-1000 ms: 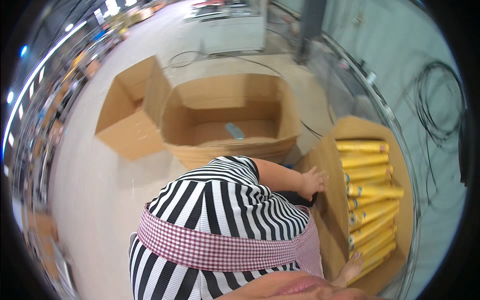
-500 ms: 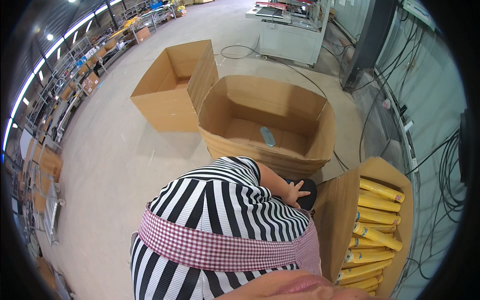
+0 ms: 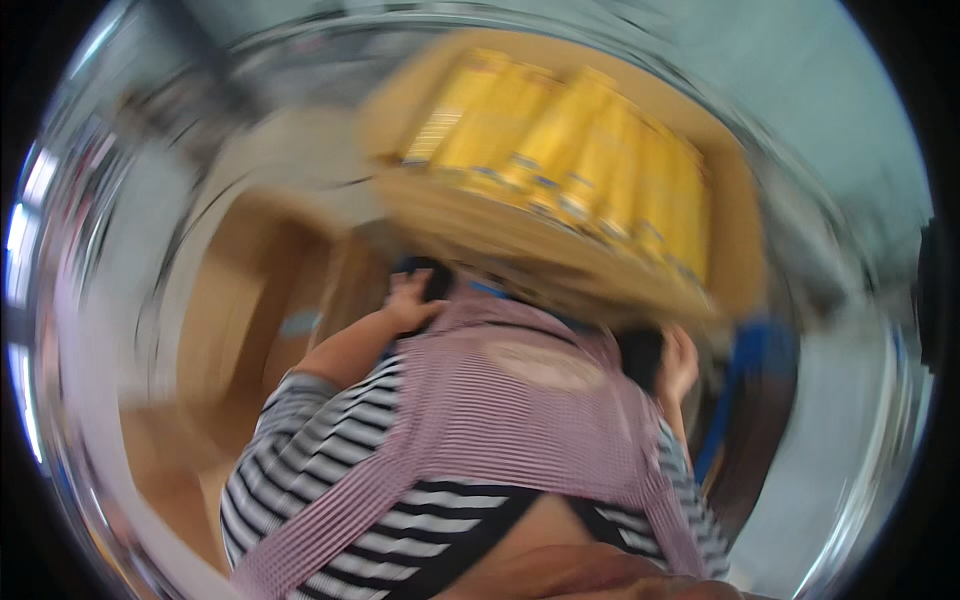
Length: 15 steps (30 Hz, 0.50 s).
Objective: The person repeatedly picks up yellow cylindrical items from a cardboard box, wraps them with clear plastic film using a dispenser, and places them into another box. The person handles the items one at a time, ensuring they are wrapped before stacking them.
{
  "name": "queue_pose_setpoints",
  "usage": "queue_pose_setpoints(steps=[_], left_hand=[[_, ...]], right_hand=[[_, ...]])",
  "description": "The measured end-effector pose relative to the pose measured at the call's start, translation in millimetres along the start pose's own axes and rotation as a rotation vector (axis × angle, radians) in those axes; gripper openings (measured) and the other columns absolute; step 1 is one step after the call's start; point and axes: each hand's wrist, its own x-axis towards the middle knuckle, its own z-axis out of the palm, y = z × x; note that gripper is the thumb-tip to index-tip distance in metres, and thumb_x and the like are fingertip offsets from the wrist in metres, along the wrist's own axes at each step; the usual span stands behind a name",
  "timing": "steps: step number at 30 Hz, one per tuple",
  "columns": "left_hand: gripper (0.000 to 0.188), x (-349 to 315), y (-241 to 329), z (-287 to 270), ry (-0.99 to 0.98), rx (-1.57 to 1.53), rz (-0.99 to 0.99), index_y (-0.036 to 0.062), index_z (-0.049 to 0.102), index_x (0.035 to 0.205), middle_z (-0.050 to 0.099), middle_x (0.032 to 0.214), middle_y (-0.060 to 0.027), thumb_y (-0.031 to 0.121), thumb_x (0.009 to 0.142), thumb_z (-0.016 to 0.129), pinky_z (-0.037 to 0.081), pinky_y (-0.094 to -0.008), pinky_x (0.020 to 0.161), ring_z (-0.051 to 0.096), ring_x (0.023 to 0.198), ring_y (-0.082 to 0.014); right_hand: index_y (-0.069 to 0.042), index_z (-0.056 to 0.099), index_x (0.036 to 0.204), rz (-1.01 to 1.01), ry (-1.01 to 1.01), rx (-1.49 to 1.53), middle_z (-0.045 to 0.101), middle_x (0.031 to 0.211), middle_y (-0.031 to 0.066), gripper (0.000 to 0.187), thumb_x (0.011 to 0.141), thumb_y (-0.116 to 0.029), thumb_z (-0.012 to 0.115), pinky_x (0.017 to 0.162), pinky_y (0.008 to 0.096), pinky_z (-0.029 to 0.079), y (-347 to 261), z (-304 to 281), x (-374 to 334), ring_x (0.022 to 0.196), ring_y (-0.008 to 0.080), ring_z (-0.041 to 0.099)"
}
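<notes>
My left hand (image 3: pixel 412 302) lies on a black rounded surface (image 3: pixel 432 277) by my lap, fingers spread. On the other side my right hand (image 3: pixel 678 362) rests against a similar black surface (image 3: pixel 640 356), fingers stretched out; blur softens both hands. Neither holds anything that I can see. Straight ahead, just beyond my lap, stands an open cardboard carton (image 3: pixel 560 245). Several long yellow tube-shaped packages (image 3: pixel 560 130) lie side by side inside it, their details smeared. A checked pink apron (image 3: pixel 520 410) covers my front.
At the left stands a large open carton (image 3: pixel 225 290) with a pale blue piece (image 3: pixel 298 322) inside. Part of another carton (image 3: pixel 170 470) shows at the lower left. A blue and dark brown object (image 3: pixel 750 400), its kind unclear, is beside my right arm. A pale wall (image 3: pixel 800 90) lies beyond.
My view has swung right, bringing the carton of yellow packages from the right side to straight ahead. The large open carton has shifted left in view. My right hand has come into view.
</notes>
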Motion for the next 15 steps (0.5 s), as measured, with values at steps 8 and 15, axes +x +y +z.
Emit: queue_pose_setpoints(steps=[8, 15], left_hand=[[0.099, 104.2, 27.2, 14.9, -0.173, -0.126, -0.188, 0.021, 0.022, 0.155, 0.025, 0.153, -0.0295, 0.061, 0.078, 0.069, 0.03, -0.0468, 0.114, 0.028, 0.141, -0.0451], [0.085, 157.8, 56.5, 33.2, -0.102, 0.047, -0.062, 0.0108, 0.04, 0.148, 0.038, 0.149, -0.0261, 0.059, 0.082, 0.064, 0.032, -0.0459, 0.112, 0.039, 0.135, -0.0422]], right_hand=[[-0.001, 0.063, 0.111, 0.557, 0.526, 0.486, 0.069, 0.099, 0.0082, 0.02, 0.094, -0.011, 0.06, 0.078, 0.0269, 0.049, 146.0, -66.9, -122.8, 0.09, 0.0152, 0.066], [-0.002, 0.061, 0.114, 0.635, 0.562, 0.611, 0.069, 0.099, 0.0075, 0.021, 0.096, -0.012, 0.058, 0.076, 0.0273, 0.049, 158.4, -84.4, -133.5, 0.088, 0.015, 0.066]])
